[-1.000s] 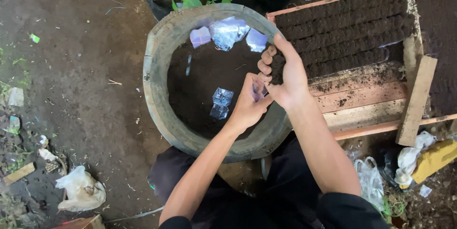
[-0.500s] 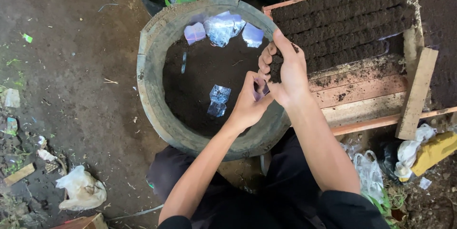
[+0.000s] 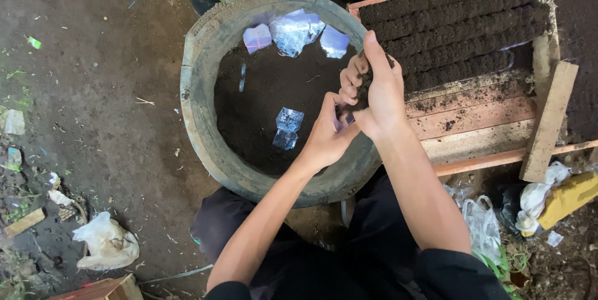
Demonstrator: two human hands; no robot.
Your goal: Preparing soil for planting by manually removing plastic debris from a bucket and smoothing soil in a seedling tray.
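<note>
**Two hands pack soil into a small bag over a round tub**

Head view, looking straight down. A person crouches at a round grey tub [image 3: 205, 144] part-filled with dark soil [image 3: 261, 100]. Both hands meet over the tub's right rim. The right hand [image 3: 377, 88] is cupped, fingers curled around a clump of soil. The left hand [image 3: 327, 135] is pressed up against it from below, pinching a small clear bag [image 3: 342, 116], mostly hidden between the palms.

Compared with the two earlier pictures, the hands have hardly moved; they stay joined at the same spot on the rim, so the filling seems to be under way, not finished.

Packages: three flat clear plastic bags [image 3: 293, 29], squarish and shiny, lie at the tub's far side; one more [image 3: 288, 127] lies mid-soil. To the right, a wooden tray [image 3: 473, 113] holds rows of dark filled bags [image 3: 461, 23]. A crumpled white bag [image 3: 106, 244] lies on the ground at lower left.
</note>
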